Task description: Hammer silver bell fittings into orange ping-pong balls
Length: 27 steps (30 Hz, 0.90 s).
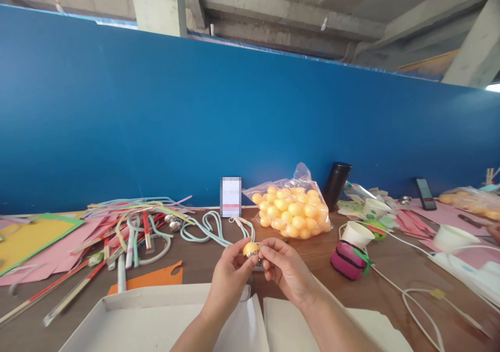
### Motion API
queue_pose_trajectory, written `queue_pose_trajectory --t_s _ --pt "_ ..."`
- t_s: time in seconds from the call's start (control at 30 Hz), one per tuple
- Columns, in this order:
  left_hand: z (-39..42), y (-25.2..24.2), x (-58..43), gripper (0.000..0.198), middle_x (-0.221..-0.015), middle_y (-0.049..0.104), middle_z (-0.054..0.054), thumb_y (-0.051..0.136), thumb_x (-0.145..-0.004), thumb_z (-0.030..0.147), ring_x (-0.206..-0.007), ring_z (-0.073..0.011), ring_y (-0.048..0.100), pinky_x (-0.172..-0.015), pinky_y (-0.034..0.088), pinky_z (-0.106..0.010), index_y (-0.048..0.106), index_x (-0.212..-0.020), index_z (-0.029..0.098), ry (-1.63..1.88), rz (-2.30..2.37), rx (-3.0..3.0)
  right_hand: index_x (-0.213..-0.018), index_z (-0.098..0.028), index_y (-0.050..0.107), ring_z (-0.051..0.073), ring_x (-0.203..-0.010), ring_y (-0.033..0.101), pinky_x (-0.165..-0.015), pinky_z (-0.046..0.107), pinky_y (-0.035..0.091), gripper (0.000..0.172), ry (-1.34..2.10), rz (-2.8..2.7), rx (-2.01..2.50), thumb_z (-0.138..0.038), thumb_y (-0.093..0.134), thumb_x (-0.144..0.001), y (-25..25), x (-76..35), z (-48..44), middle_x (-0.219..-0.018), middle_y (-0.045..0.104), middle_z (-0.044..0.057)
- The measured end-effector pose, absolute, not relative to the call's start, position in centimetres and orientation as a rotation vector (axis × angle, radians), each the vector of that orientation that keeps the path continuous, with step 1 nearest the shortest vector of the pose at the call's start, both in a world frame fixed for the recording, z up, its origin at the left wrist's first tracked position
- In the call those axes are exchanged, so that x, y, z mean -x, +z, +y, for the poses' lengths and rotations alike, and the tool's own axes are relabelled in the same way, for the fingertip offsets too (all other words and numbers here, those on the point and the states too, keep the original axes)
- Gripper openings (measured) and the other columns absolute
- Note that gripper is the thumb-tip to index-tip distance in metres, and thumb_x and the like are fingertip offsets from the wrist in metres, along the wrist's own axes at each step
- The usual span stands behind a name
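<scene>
Between the thumb and fingers of my left hand [230,274] is a small orange ball [250,249], like a ping-pong ball, with dark marks along its lower side. My right hand [287,268] is pinched closed at the ball's right side. Whatever its fingertips hold there is too small to make out. Both hands are above the front of the table, over a white open box [156,302] and some pale paper sheets [289,321]. Just behind them lies a clear plastic bag [292,209] full of similar orange balls.
At the left lie tangled pale-blue cords [213,227], red sticks [146,229] and pink paper [58,250]. A black flask [336,185], a paper cup [357,235], a magenta pouch [347,261] and white cables [406,289] are at the right. A blue partition [234,112] stands behind the table.
</scene>
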<state>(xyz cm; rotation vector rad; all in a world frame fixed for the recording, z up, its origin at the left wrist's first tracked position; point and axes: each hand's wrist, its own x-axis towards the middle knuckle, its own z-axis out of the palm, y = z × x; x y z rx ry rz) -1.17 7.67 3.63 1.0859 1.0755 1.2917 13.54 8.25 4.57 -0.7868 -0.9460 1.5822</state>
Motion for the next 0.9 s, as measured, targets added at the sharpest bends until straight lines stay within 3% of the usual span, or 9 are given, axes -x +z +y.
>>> queue_pose_trajectory --t_s 0.27,0.57,0.9 --pt "7.69 4.06 1.10 0.056 -0.100 0.070 -0.011 0.077 -0.065 0.037 -0.083 -0.0241 0.067 -0.076 0.053 -0.035 0.062 -0.116 0.017 1.263 0.921 -0.927 -0.081 -0.015 0.069 0.005 -0.055 0.050 -0.044 0.013 0.044 0.016 1.579 -0.965 0.802 -0.027 0.075 -0.075 4.34 -13.73 8.26 -0.066 0.061 -0.002" --pt "7.58 4.30 1.60 0.051 -0.107 0.068 -0.012 0.071 -0.073 0.040 -0.095 -0.0252 0.065 -0.088 0.049 -0.039 0.060 -0.117 0.018 1.190 0.785 -0.859 -0.081 -0.015 0.068 0.005 -0.054 0.049 -0.043 0.014 0.043 0.015 1.593 -0.969 0.793 -0.027 0.074 -0.075 4.43 -13.77 8.29 -0.068 0.060 -0.002" --pt "7.40 4.19 1.51 0.052 -0.110 0.066 -0.012 0.069 -0.075 0.039 -0.096 -0.0246 0.064 -0.088 0.048 -0.038 0.058 -0.120 0.016 1.160 0.810 -0.913 -0.080 -0.015 0.068 0.005 -0.051 0.043 -0.039 0.013 0.034 0.019 1.589 -0.960 0.894 -0.029 0.078 -0.071 4.75 -13.54 8.08 -0.063 0.059 -0.002"
